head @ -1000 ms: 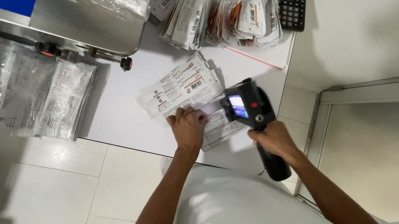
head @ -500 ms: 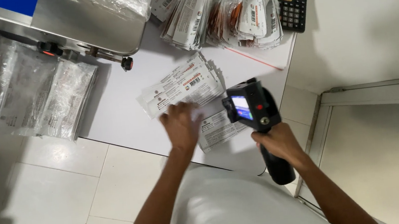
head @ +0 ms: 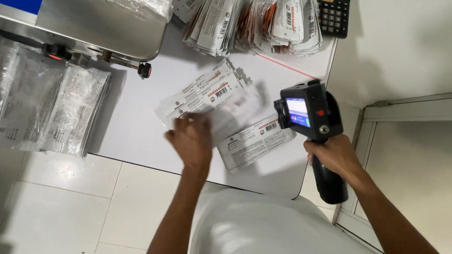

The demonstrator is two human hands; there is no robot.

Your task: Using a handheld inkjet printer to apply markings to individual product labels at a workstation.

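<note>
My left hand (head: 191, 139) is blurred with motion and grips a flat white packet (head: 233, 113) that it slides over the white table (head: 129, 121). Under it lies a small pile of white printed packets (head: 199, 93). One more packet (head: 253, 142) lies flat near the table's front edge, just left of the device. My right hand (head: 334, 154) holds the handle of a black handheld printer gun (head: 309, 113) with a lit blue screen, held upright over the table's right front corner.
A heap of packets (head: 258, 12) lies at the table's far side, with a black calculator (head: 336, 5) to its right. A metal machine (head: 84, 24) stands at the back left. Clear bagged bundles (head: 36, 103) lie left of the table.
My left hand has lifted from pressing on the front packet and swept a packet away toward the pile. The printer gun has shifted slightly to the right.
</note>
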